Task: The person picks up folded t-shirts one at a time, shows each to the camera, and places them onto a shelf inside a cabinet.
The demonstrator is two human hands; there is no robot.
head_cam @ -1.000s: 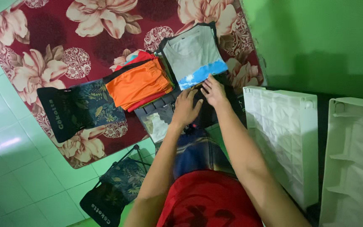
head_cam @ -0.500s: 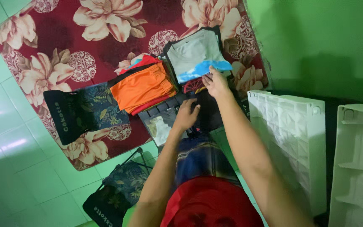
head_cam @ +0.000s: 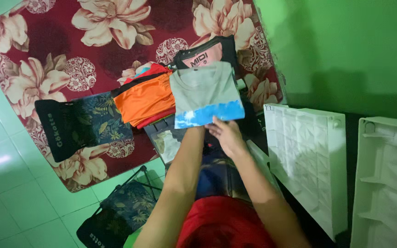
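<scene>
Carpet (head_cam: 47,55), dark red with large pale flowers, covers most of the green tiled floor (head_cam: 5,183) and carries nearly everything here. To the right, two white moulded plastic panels (head_cam: 309,160) stand against the green wall, well apart from the clothes. On the carpet's near edge lies a dark leaf-print fabric seat (head_cam: 83,124), and a second one of the same kind sits on the tiles below it. Next in size is the folded grey shirt with a blue band (head_cam: 205,94), lifted clear of the black and pink shirt (head_cam: 207,54) that lies beyond it. Just beside it on the left is the stack of orange and red folded clothes (head_cam: 145,98), partly resting on a dark slatted crate (head_cam: 168,126).

The right hand (head_cam: 224,133) grips the shirt's blue lower edge, fingers closed on the cloth. The left hand (head_cam: 197,130) is under the shirt, hidden by it, so I cannot tell how it holds; the forearm runs straight up to the cloth.

Risk, as I judge it: the shirt is held at one edge only, so the far half could sag and the fold open. Swung left, it could also catch the orange stack and push it off the crate.
</scene>
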